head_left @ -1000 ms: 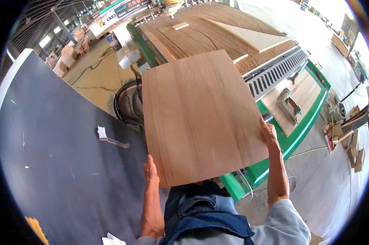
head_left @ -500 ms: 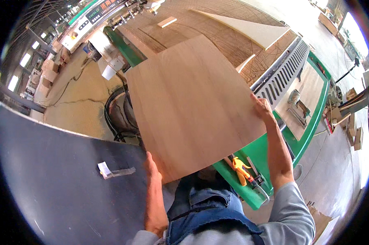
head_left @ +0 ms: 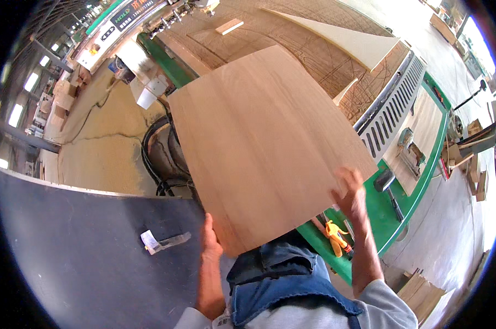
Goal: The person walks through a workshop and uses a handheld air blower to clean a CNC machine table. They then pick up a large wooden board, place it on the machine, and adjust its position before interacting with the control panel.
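Observation:
A square wood-grain board [head_left: 264, 142] fills the middle of the view, tilted over the front of a machine table. My left hand [head_left: 211, 241] grips its lower left edge, thumb up along the side. My right hand [head_left: 347, 189] has its fingers spread, slightly blurred, over the board's lower right part; whether the fingertips touch the face is unclear. Beside it on the green ledge [head_left: 377, 219] lie a black rubber mallet [head_left: 386, 181], a yellow air gun [head_left: 334, 236] and a metal nail gun [head_left: 410, 151] on a thin board [head_left: 426, 123].
Behind stands the machine bed [head_left: 242, 38] with a pale tapered panel [head_left: 347, 41] and a slotted metal strip [head_left: 390, 104]. A dark upright sheet [head_left: 83, 247] bearing a small label is left. Coiled black hoses [head_left: 152, 159] lie beyond it. Wood offcuts [head_left: 473, 164] stand right.
The board has swung from nearer upright in view to further turned, uncovering the mallet and air gun. My right hand has left the edge, slid inward and spread its fingers.

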The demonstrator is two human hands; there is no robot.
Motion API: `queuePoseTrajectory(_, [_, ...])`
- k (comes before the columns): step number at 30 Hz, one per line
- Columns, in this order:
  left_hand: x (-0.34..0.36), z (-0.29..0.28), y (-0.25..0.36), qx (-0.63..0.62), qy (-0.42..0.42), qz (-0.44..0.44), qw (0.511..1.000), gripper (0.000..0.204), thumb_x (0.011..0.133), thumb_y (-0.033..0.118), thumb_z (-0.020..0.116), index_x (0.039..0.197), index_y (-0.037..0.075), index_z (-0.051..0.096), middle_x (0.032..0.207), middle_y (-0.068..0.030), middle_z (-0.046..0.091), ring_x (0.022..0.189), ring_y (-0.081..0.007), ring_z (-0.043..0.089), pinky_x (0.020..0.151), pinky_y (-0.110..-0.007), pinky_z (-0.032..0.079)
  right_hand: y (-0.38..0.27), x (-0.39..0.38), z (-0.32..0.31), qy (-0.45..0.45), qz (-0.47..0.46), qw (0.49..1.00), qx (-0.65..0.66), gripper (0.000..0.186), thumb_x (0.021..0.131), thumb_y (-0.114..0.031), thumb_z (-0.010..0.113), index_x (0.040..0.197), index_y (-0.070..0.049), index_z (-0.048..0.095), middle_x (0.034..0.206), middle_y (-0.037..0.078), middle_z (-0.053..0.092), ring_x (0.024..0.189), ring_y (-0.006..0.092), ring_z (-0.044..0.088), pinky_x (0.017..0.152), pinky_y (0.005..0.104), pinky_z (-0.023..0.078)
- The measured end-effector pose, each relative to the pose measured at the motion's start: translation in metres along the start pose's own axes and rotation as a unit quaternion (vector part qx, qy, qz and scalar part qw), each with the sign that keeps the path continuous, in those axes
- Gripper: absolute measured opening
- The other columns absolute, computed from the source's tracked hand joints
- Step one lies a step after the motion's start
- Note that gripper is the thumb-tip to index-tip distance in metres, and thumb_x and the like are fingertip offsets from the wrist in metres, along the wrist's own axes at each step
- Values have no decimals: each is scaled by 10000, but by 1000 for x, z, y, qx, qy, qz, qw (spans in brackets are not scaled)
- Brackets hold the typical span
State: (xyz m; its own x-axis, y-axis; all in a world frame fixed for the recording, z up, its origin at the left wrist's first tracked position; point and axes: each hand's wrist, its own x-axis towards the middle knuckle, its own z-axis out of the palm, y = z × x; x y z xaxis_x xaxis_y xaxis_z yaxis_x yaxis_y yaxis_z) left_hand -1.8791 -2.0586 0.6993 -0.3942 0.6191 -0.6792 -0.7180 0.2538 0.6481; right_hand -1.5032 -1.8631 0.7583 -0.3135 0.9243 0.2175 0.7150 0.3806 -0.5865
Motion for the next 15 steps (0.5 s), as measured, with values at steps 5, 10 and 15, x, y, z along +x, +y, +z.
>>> queuePoseTrajectory(5, [-64, 36, 58, 110, 5, 128, 986, 657, 988, 572, 458, 1327, 16, 540, 1289, -101, 611, 1145, -239, 583, 969, -403, 455, -46, -53, -9, -112, -155, 981, 38, 804, 642, -584, 790, 1300, -162, 600, 1455, 212, 429, 1389, 438, 347, 1138, 613, 230])
queuePoseTrajectory(10, [-114, 114, 127, 32, -272, 261, 925, 688, 1027, 577, 329, 1302, -11, 558, 1237, -129, 644, 1160, -220, 596, 978, -413, 459, -59, -33, -55, 0, -150, 989, 5, 884, 613, -485, 846, 1357, -131, 525, 1404, 221, 456, 1343, 444, 400, 1099, 593, 317])
queuePoseTrajectory(15, [-153, 302, 150, 57, -478, 355, 801, 666, 1032, 523, 339, 1394, -22, 463, 1343, -178, 567, 1252, -288, 553, 974, -423, 472, -69, 23, -131, 132, -81, 973, 170, 702, 744, -143, 822, 1364, -17, 520, 1226, 223, 615, 1119, 349, 634, 889, 419, 554])
